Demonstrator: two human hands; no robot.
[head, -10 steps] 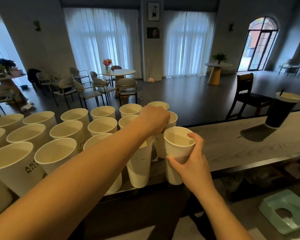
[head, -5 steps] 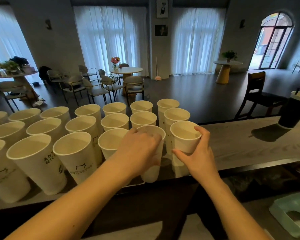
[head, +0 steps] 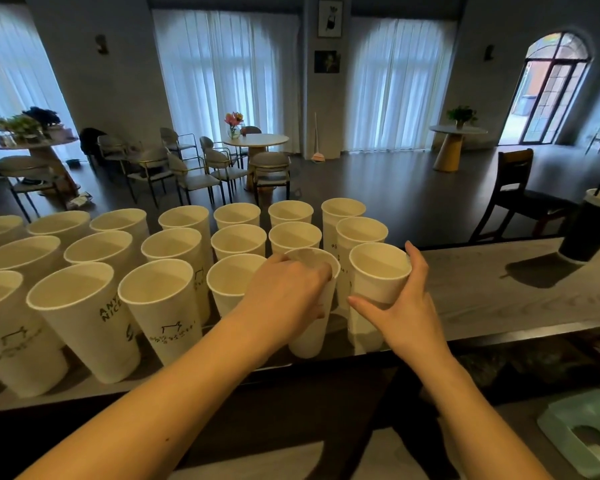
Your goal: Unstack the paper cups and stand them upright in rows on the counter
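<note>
Several white paper cups [head: 170,244] stand upright in rows across the left and middle of the grey counter [head: 499,299]. My left hand [head: 284,296] grips the rim of a front-row cup [head: 309,337] near the counter's near edge. Just to its right, my right hand [head: 402,306] is wrapped around the side of the rightmost front cup [head: 378,275], which stands on the counter. Two more cups [head: 361,230] stand behind that one. Parts of both held cups are hidden by my fingers.
A dark cup with a lid and straw [head: 589,226] stands on the counter at the far right. A pale green object [head: 582,431] lies below the counter at the lower right. Beyond the counter is a room with tables and chairs [head: 257,157].
My left hand drew back from the far cups onto a front-row cup and set it lower. My right hand kept its hold on the rightmost cup. The view shifted slightly.
</note>
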